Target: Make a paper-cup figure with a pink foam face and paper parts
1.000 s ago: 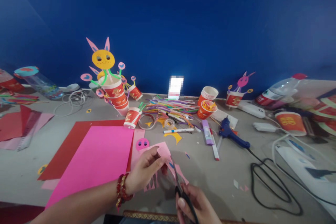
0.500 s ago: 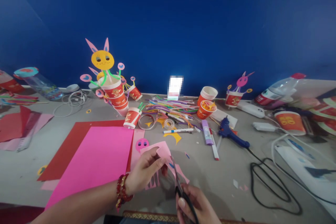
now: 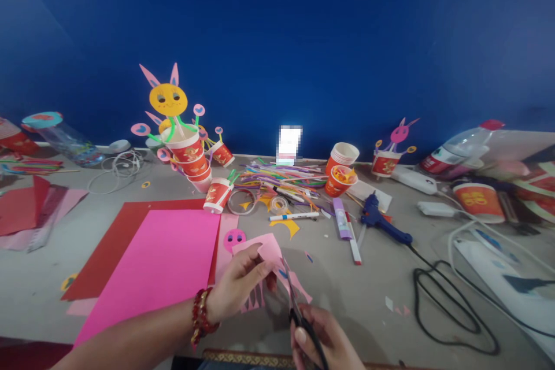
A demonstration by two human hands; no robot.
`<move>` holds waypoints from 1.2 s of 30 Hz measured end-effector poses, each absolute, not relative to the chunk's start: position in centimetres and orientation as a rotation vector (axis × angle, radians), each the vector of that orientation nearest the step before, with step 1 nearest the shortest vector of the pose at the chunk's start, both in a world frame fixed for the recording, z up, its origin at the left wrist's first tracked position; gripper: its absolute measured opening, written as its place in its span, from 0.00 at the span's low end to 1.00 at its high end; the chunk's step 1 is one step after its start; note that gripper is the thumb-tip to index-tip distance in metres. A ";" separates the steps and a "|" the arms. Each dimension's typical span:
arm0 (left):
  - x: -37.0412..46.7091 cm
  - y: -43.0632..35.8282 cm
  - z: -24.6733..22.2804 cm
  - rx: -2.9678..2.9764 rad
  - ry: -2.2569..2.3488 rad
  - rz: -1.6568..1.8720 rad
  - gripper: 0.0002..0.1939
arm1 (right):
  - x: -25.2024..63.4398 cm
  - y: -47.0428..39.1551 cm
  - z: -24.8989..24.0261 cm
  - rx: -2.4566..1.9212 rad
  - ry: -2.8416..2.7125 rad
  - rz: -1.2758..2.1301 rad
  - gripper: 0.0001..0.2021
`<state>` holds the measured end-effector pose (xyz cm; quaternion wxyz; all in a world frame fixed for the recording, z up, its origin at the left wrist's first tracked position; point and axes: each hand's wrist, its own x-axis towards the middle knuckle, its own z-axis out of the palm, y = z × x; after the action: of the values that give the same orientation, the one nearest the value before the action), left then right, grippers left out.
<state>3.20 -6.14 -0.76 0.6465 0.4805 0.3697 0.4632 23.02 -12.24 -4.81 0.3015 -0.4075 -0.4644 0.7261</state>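
Note:
My left hand (image 3: 243,277) pinches a piece of light pink paper (image 3: 271,247) between thumb and fingers, just above the table. My right hand (image 3: 323,338) is closed round the black handles of a pair of scissors (image 3: 295,306). The blades point up and away, lying along the right edge of the pink paper, by a small blue mark on it. Cut pink strips hang or lie below and right of the left hand. A magenta paper face (image 3: 235,240) with two eyes lies just beyond the left hand, beside the pink paper.
Magenta sheet (image 3: 160,266) and red sheet (image 3: 108,248) lie left. Behind are a stacked-cup figure (image 3: 186,153), pipe cleaners (image 3: 281,178), a tape roll (image 3: 241,201), and a marker (image 3: 295,216). Right are a glue stick (image 3: 342,219), a blue glue gun (image 3: 384,222) and its black cord (image 3: 459,324).
Almost nothing differs. Both hands, the pink paper and the scissors keep the same places; the view has shifted very slightly.

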 end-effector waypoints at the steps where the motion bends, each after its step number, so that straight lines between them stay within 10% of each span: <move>1: 3.2 -6.1 -0.8 1.083 0.837 1.053 0.13 | 23.0 -12.3 -4.7 -1.086 -1.225 1.928 0.29; 36: 2.7 -5.8 0.0 1.106 0.809 0.992 0.14 | 23.0 -11.2 -1.5 -1.248 -1.354 2.000 0.34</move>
<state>2.73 -5.83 0.04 0.6631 0.4896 0.3579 0.4388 23.00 -11.22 -1.47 0.2097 -0.4488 -0.4870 0.7193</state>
